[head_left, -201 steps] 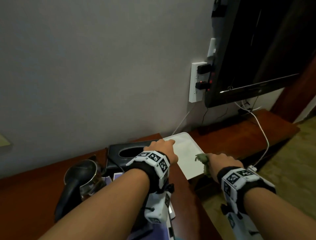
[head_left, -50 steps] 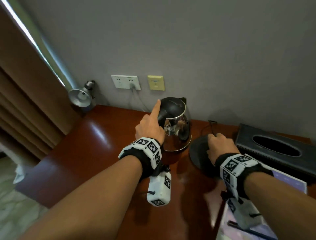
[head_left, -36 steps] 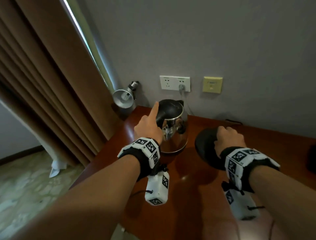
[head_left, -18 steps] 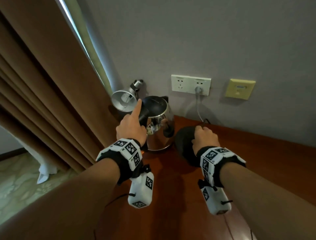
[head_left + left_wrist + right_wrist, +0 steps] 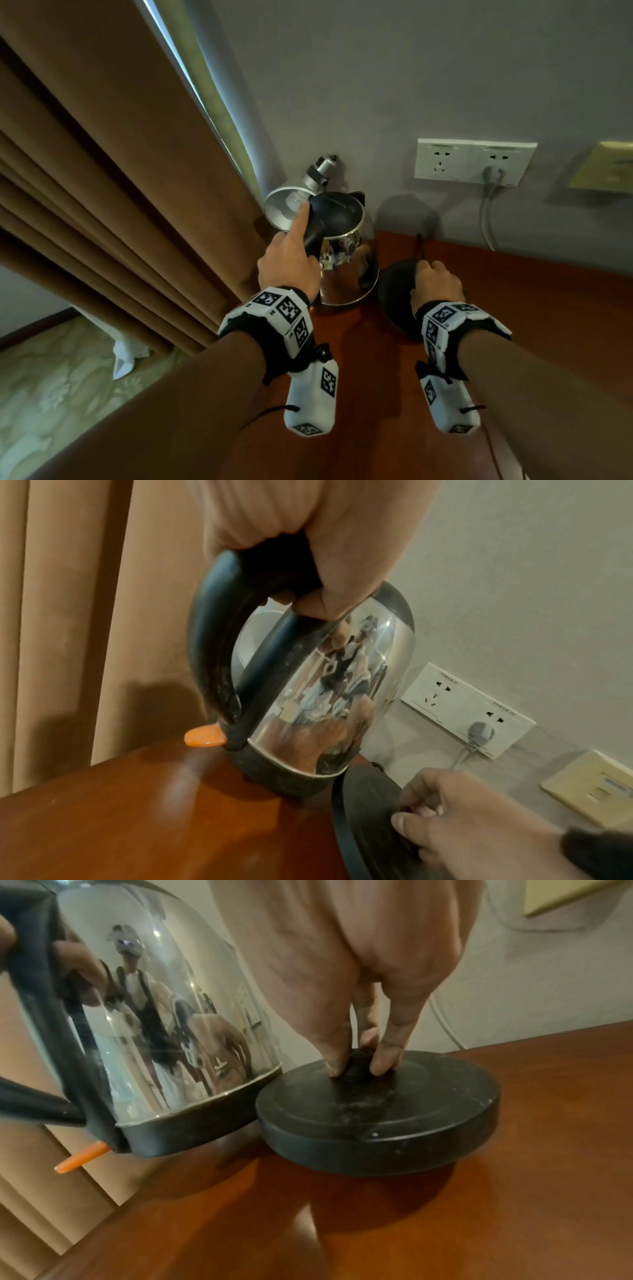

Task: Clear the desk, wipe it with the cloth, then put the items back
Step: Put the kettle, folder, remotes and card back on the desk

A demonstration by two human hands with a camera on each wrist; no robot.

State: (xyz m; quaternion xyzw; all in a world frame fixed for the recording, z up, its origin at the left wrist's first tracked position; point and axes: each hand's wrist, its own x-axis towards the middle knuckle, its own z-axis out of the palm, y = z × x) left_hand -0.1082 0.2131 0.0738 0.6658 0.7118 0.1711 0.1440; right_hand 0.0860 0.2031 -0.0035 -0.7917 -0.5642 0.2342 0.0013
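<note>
Kettle: the steel kettle (image 5: pixel 342 253) is at the far left corner of the desk (image 5: pixel 513 325), tilted a little and just beside the lamp (image 5: pixel 287 209) and the curtain (image 5: pixel 120 205). Whether its bottom rests on the wood or hangs just above it I cannot tell.
Kettle base: the black round base (image 5: pixel 377 1115) is immediately right of the kettle, their edges about touching. A shadow under its near edge suggests it is held slightly off the desk.
Left hand: the left hand (image 5: pixel 289 265) has its fingers wrapped round the kettle handle, with the index finger laid straight along the top toward the lid.
Right hand: the right hand (image 5: pixel 435 284) has its fingertips (image 5: pixel 387 1047) pinched together on the raised stub at the middle of the base.
Wall: the socket (image 5: pixel 474 161) is behind the base, with 1 plug in it and its cord running down to the desk.
Just changed: 1.4 s ago both pieces were near the middle of the desk, by the tissue box. The 2 hands have since carried them left as a pair into this corner. The green cloth the right hand held 5.6 s ago is no longer in view.
Meaning: this looks like the putting-back stage, with the kettle set returning to a spot by the socket. Setting down the base, then seating the kettle on it, likely remains.
</note>
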